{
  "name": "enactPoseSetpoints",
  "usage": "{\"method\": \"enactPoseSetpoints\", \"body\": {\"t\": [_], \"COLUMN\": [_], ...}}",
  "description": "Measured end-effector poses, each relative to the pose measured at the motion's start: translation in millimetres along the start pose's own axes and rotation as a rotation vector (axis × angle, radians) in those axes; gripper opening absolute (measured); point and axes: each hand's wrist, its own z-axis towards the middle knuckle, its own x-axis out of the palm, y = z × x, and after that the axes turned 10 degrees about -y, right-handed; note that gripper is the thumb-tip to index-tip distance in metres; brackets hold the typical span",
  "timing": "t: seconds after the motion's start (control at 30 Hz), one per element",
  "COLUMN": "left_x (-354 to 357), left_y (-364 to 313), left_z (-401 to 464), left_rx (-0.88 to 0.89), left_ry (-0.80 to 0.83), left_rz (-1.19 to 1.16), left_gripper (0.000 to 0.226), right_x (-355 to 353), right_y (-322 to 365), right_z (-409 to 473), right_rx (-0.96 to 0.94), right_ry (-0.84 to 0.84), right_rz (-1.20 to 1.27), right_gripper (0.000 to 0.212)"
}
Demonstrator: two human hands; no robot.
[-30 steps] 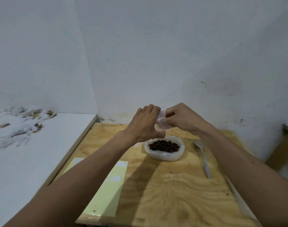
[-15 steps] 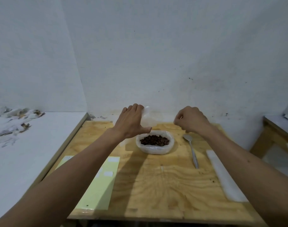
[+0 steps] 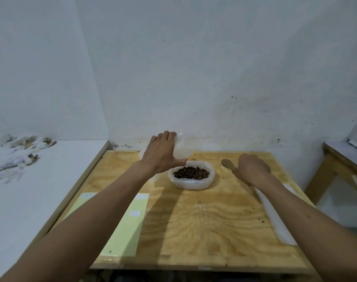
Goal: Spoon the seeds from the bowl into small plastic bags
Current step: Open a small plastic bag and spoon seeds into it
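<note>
A white bowl (image 3: 194, 183) of dark brown seeds (image 3: 191, 173) sits at the middle back of the wooden table (image 3: 204, 231). Just behind and left of it, my left hand (image 3: 163, 153) holds a small clear plastic bag (image 3: 181, 148) between thumb and fingers. To the right of the bowl, my right hand (image 3: 253, 169) is down at the table and grips the handle of a metal spoon (image 3: 227, 164). Only the spoon's bowl shows, blurred, past my knuckles.
A long white strip (image 3: 275, 218), possibly stacked bags, lies along the table's right side under my forearm. At the front left lies a pale yellow sheet (image 3: 122, 226) with white labels. A white surface (image 3: 21, 190) with paper scraps adjoins on the left, another table (image 3: 340, 159) on the right.
My hands parted; the left kept the bag. My right hand dropped to the table and took hold of the spoon, whose bowl has shifted up and left.
</note>
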Motion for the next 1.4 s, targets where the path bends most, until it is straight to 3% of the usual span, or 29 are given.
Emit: {"method": "enactPoseSetpoints", "body": {"t": [0.2, 0.37, 0.47, 0.6, 0.77, 0.93, 1.13, 1.4], "left_x": [-6, -6, -5, -3, 1, 5, 1, -1], "left_y": [12, 19, 21, 24, 25, 25, 22, 25], "left_z": [-4, -4, -4, -7, -10, -12, -14, -17], "left_rx": [-0.032, -0.040, -0.037, -0.033, -0.040, -0.041, -0.063, -0.042], "left_ry": [0.016, 0.019, 0.014, 0.023, 0.045, 0.060, 0.084, 0.067], "left_rz": [0.019, 0.023, 0.022, 0.015, -0.013, -0.003, -0.051, -0.016], "left_gripper": [0.081, 0.084, 0.084, 0.086, 0.091, 0.099, 0.109, 0.102], "right_x": [-41, -66, -67, -53, -34, -20, 0, 40], "right_y": [3, 19, 26, 30, 33, 35, 40, 34], "right_z": [21, 23, 19, 14, 7, 5, 6, 11], "right_rx": [0.034, 0.140, 0.110, 0.028, -0.070, -0.112, -0.068, 0.292], "right_ry": [-0.191, 0.043, 0.130, 0.004, -0.181, -0.245, -0.213, -0.029], "right_rz": [0.428, 0.996, 1.154, 1.159, 0.887, 0.880, 0.867, 1.123], "right_gripper": [0.031, 0.018, 0.016, 0.021, 0.026, 0.016, 0.015, 0.017]}}
